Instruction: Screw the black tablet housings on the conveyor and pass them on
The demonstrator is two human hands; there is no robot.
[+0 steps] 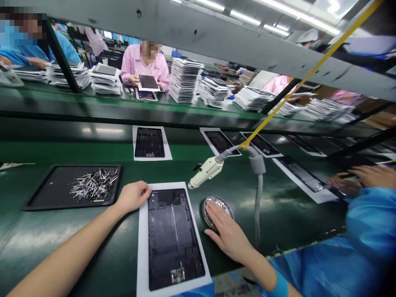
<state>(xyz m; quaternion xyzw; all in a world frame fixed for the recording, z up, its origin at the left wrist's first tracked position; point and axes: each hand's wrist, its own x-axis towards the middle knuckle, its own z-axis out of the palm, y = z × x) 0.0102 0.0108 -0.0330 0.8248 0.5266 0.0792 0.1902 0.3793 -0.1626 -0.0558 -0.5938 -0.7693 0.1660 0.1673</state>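
A dark tablet housing (176,243) lies on a white sheet (143,255) in front of me, its inner side showing. My left hand (133,196) rests at the upper left edge of the housing with its fingers curled together; whatever they may grip is hidden. My right hand (229,235) is open, fingers stretched out over a round metal dish (230,210) of small shiny parts, too small to name. The fingertips reach into the dish. Above it hangs a pale electric screwdriver (206,172), which neither hand touches.
A black tray (58,187) with a heap of small strips stands at the left. More housings on sheets, such as one tablet housing (150,142), lie on the green belt (108,152). A co-worker's hand (371,176) works at the right. A grey cable (259,206) hangs beside the dish.
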